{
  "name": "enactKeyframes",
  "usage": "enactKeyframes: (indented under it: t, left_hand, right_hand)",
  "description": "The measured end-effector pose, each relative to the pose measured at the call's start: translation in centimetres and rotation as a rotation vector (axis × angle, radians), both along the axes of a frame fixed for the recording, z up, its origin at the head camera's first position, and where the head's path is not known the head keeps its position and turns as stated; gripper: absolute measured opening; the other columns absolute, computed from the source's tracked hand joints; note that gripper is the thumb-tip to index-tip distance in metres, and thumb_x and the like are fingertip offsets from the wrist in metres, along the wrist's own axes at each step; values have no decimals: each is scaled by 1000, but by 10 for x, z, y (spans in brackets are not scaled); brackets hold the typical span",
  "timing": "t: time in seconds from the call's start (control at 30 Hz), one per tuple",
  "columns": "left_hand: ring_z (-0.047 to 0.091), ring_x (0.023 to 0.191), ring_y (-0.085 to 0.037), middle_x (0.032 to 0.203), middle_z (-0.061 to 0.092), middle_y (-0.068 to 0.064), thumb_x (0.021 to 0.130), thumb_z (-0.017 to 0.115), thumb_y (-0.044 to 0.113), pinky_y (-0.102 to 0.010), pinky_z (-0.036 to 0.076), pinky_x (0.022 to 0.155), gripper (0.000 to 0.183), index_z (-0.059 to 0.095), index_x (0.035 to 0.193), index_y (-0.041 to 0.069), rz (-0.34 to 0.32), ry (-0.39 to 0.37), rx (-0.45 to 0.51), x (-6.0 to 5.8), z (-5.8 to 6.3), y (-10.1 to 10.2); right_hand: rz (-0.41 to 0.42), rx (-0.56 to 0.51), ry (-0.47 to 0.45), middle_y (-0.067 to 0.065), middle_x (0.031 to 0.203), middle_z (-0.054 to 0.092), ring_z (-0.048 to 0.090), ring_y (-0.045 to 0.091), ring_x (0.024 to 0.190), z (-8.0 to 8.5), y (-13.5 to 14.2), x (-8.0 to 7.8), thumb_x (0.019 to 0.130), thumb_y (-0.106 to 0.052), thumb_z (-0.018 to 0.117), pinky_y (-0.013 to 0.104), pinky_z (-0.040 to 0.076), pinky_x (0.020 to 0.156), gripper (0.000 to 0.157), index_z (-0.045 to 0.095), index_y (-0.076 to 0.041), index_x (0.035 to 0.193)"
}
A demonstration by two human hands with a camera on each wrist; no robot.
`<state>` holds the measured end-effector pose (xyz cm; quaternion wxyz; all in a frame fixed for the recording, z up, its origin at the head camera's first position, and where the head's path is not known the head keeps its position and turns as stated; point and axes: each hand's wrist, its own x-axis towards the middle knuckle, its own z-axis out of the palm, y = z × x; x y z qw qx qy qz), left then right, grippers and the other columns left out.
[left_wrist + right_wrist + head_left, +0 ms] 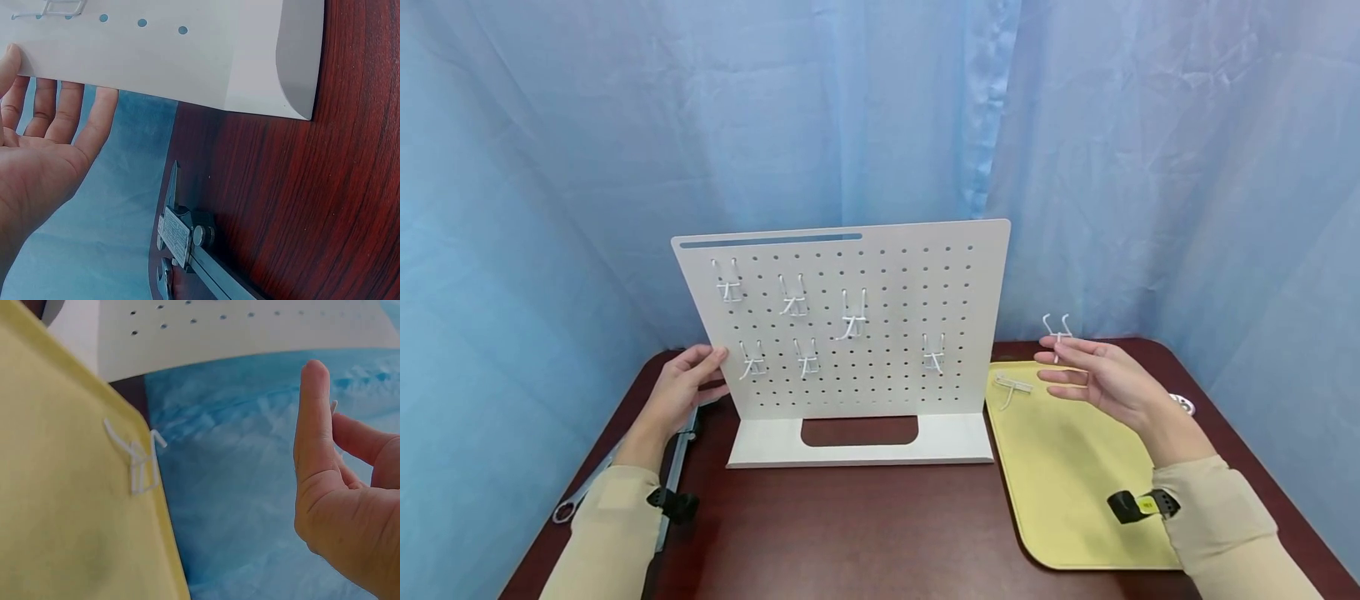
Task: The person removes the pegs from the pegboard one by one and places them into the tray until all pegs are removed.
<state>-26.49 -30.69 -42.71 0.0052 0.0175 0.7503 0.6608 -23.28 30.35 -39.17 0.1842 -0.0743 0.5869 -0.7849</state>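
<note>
A white pegboard point(910, 333) stands upright on its base, with several white wire hooks hung in its holes, one of them a hook point(853, 323) near the middle. My left hand point(688, 385) grips the board's left edge, thumb on the front face and fingers behind, as the left wrist view shows. Over the far end of the yellow tray point(1075, 483), my right hand point(1101, 375) pinches a white wire hook point(1060, 333) between thumb and fingers, its two prongs pointing up. In the right wrist view the fingers mostly hide that hook. Another hook point(142, 465) lies on the tray.
Left of the board lies a digital caliper point(181, 234), beside a wrench point(567, 507) at the table's left edge. A white perforated object point(1182, 403) shows behind my right wrist. Blue curtains point(880, 117) surround the dark red table point(850, 533).
</note>
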Motion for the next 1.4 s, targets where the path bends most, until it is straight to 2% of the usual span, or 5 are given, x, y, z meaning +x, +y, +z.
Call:
enactKeyframes:
  t: [0.17,0.5,0.8,1.1,1.4]
  left_hand:
    - [69,95,-11,105,69,6,99,66,42,-33,60,82,26,67,109,18,-5,6,4,0,0,0]
    - [69,96,-10,108,68,6,98,66,44,-31,60,81,30,66,111,18,3,4,-18,-1,-1,1]
    - [69,95,-11,106,68,5,98,67,45,-32,60,82,30,66,110,17,11,-2,-20,-1,-1,0]
    - [69,95,-11,106,68,5,98,67,44,-32,60,81,30,66,109,17,11,3,-13,-1,-2,-1]
    - [69,96,-11,107,68,5,98,67,44,-32,60,81,30,66,110,16,7,6,-19,-2,-3,-2]
  right_hand:
    - [-12,-15,-23,7,118,72,71,23,105,-19,12,-6,110,-9,45,39,59,87,27,69,-12,121]
    - [-15,108,-76,4,116,73,68,25,113,-54,23,-20,110,-16,48,42,55,94,20,63,-16,122]
    - [-4,168,-153,8,121,71,70,23,108,-82,21,-32,110,-17,47,43,55,95,61,17,13,154]
    - [11,304,-179,7,120,71,71,20,105,-86,15,-32,111,-21,43,41,56,94,62,15,13,155]
    - [15,334,-215,8,118,71,72,21,102,-83,10,-32,111,-20,44,43,57,92,58,20,14,153]
